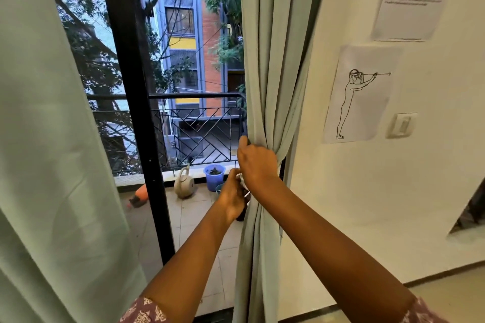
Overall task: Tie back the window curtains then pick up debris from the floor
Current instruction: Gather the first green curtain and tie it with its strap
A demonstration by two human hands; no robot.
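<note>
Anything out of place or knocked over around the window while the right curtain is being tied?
One thing: an orange bottle lies on its side on the balcony floor, beside the dark window frame, while the watering can and blue bucket nearby stand upright. Both hands are at the gathered right curtain; the left curtain hangs loose.

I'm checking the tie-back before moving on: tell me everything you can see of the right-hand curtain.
The right-hand curtain is pale grey-green cloth, matte, hanging in long vertical folds beside the white wall. It is gathered into a narrow waist, flaring above and falling in a tight bundle below. The right hand grips that waist; the left hand works beside it on something small and pale, too hidden to identify. No finished tie shows.
</note>
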